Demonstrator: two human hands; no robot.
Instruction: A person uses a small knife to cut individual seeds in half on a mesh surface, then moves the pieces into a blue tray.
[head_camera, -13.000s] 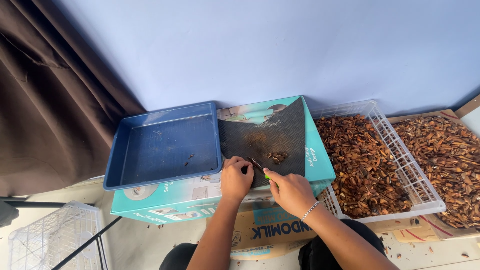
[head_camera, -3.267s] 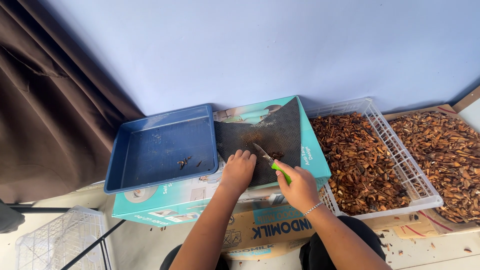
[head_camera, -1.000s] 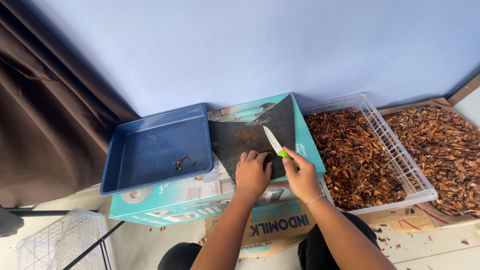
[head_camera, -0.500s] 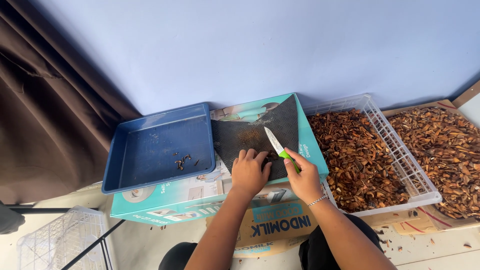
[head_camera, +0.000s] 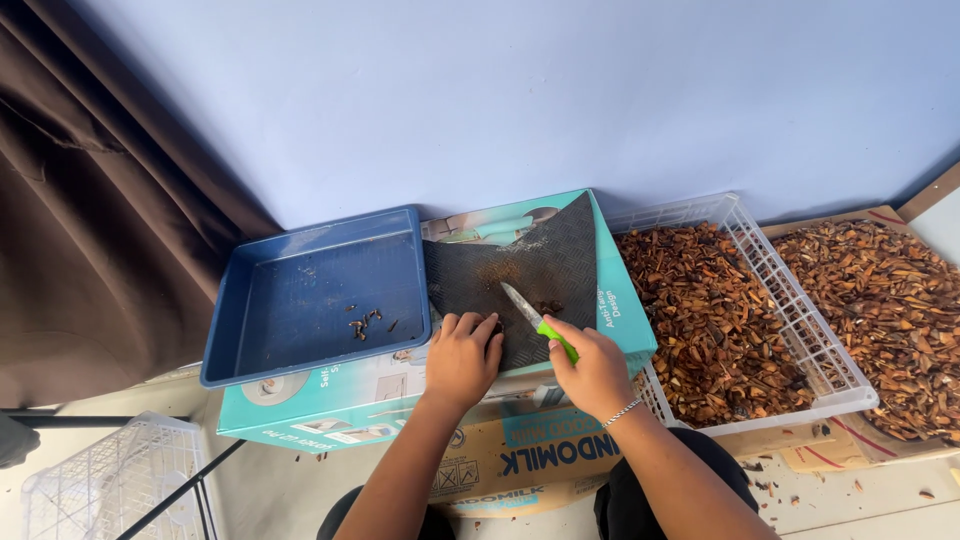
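Observation:
My right hand grips a small knife with a green handle; its blade points up and left over a black ribbed mat. My left hand rests at the mat's near left edge, fingers curled on a small dark piece that I can barely see. The mat lies on a teal cardboard box. A few small brown bits sit on the mat beside the blade.
A blue plastic tray with a few dark pieces sits left of the mat. A white slatted basket full of brown dried pieces stands to the right, with more of them beyond. A brown curtain hangs at the left. A white wire basket stands bottom left.
Over the last second my hands have stayed at the mat's near edge, with the knife held over the mat. Several seconds ago a few dark pieces appeared in the blue tray.

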